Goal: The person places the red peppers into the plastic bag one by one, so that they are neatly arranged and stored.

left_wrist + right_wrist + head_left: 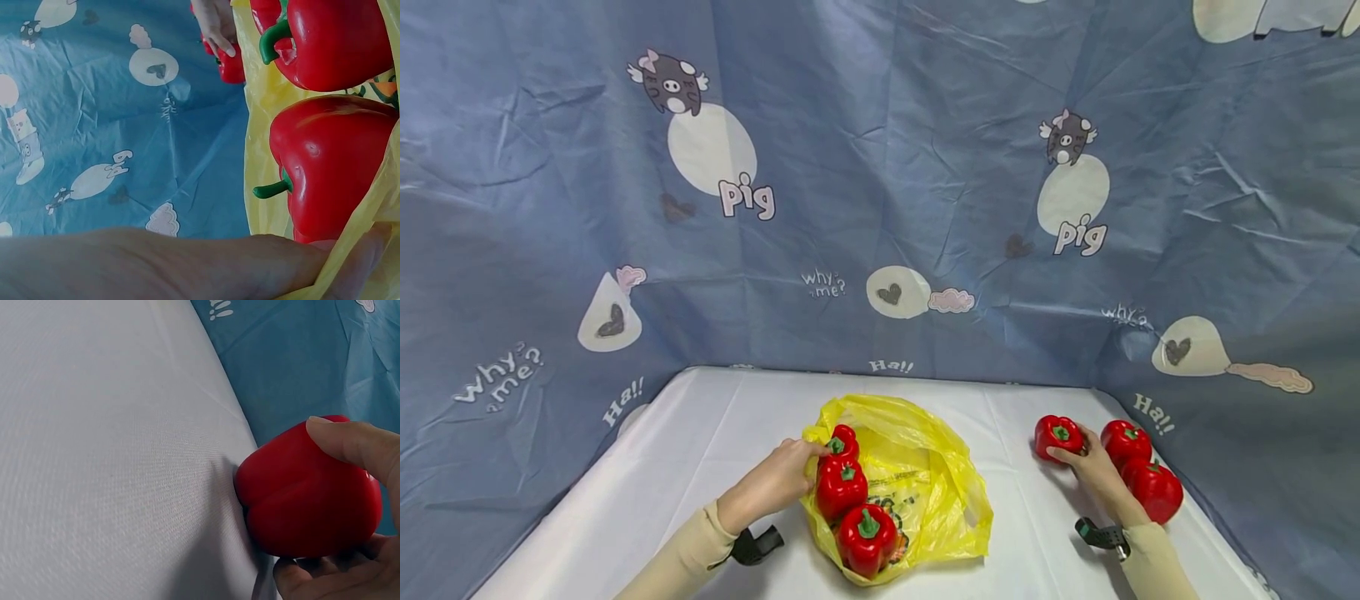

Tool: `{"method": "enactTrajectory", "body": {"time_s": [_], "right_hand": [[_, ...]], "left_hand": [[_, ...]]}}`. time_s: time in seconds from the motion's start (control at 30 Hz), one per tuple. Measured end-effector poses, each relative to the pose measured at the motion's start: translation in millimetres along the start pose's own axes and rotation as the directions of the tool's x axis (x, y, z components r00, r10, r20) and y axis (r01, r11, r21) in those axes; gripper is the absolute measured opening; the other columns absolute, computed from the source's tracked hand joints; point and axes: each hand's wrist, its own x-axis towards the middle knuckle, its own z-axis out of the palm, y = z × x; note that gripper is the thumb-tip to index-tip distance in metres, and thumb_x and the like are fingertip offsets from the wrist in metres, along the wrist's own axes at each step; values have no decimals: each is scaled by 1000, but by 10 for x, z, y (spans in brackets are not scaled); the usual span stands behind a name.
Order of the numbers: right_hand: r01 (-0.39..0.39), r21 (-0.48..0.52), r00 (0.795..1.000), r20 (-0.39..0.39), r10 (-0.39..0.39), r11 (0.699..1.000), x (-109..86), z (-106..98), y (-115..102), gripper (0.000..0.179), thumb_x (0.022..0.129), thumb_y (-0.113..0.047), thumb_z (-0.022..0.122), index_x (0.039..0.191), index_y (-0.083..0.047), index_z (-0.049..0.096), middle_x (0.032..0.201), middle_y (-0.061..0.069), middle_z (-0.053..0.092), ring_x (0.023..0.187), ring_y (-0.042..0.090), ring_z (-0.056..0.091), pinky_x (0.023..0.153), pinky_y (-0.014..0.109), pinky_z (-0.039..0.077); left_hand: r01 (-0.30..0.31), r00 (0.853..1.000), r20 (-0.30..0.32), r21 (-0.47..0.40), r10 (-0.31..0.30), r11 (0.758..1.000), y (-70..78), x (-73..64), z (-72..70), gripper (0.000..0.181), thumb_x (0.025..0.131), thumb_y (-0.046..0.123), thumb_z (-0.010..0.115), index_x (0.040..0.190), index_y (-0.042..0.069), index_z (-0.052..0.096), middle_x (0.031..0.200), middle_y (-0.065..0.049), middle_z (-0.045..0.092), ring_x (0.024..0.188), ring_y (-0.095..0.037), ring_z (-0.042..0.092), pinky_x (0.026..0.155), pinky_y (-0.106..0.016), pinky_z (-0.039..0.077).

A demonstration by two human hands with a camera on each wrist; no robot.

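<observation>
A yellow plastic bag lies spread on the table with its mouth open, and three red bell peppers with green stems line its left side. My left hand grips the bag's left edge beside the farthest of these peppers; in the left wrist view, yellow film passes across its fingers. Off to the right, my right hand holds another red bell pepper, thumb on one side and fingers on the other. The right wrist view shows this pepper low, close over the white cloth.
More red bell peppers sit beside the right wrist, near the right edge of the white-covered table. A blue printed curtain hangs behind the table and along both sides. Dark straps circle both wrists.
</observation>
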Motion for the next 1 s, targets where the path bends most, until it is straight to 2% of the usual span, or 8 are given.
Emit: {"method": "enactTrajectory", "body": {"time_s": [0.2,0.53,0.77,1.0], "right_hand": [[15,20,1000,-7,-15,1000,-4,20,31,112,82,-44,72,154,-3,-2,157,28,10,140,45,17,112,60,22],[-8,-7,999,-34,8,1000,-22,48,40,113,80,-50,71,155,-4,0,156,29,11,139,46,18,111,62,22],[-21,-2,999,-33,21,1000,-47,79,36,111,81,-51,71,155,-4,2,156,28,15,137,45,21,109,59,30],[-21,14,1000,-17,21,1000,-99,115,-58,112,80,-51,71,155,-4,2,155,28,16,138,45,23,108,55,33]], "left_hand": [[-36,999,-32,8,36,999,-13,-8,11,43,66,-12,64,107,-3,71,108,-16,69,98,-36,58,87,-47,44],[-12,1000,-10,7,12,1000,-8,2,9,43,67,-13,63,108,-2,71,109,-14,70,100,-35,57,83,-43,43],[-22,1000,-21,6,22,1000,-8,-7,11,44,66,-13,63,108,-2,71,109,-14,70,100,-36,58,85,-45,44],[-24,999,-24,5,24,1000,-8,-9,1,44,66,-13,62,108,-2,71,109,-15,70,99,-36,58,85,-45,44]]}}
